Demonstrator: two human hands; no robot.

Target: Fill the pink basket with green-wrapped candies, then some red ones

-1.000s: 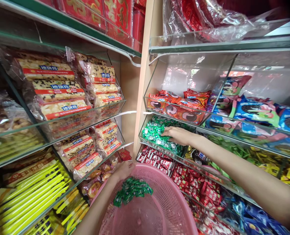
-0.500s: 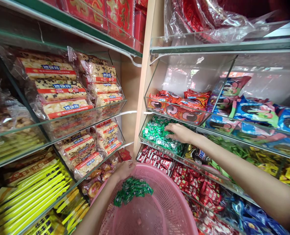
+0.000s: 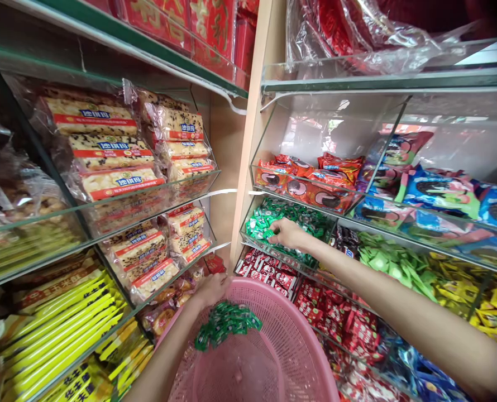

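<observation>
My left hand [image 3: 213, 289] grips the far left rim of a pink plastic basket [image 3: 311, 340], its fingers closed over the edge. Green-wrapped candies [image 3: 228, 324] lie in a heap inside, against the basket's far wall. At the glass compartment on the right, my right hand [image 3: 289, 233] reaches in over the front pane. Thumb and fingers are pinched together around green-wrapped candy at their tips; how many pieces they hold is hidden. More of the same green candies [image 3: 261, 215] fill that compartment around the fingers.
Glass panes and dividers edge every shelf. Above my right hand sit red cookie packs [image 3: 299, 184]; below it, red-and-white sweets [image 3: 265, 268]. Light green packets [image 3: 399, 268] lie to the right. Wrapped cereal bars [image 3: 118, 178] and yellow packets [image 3: 68, 324] stand at left.
My right hand has moved left and slightly down among the green candies, and its fingers have drawn into a pinch. My left hand still grips the basket rim; the view has shifted slightly.
</observation>
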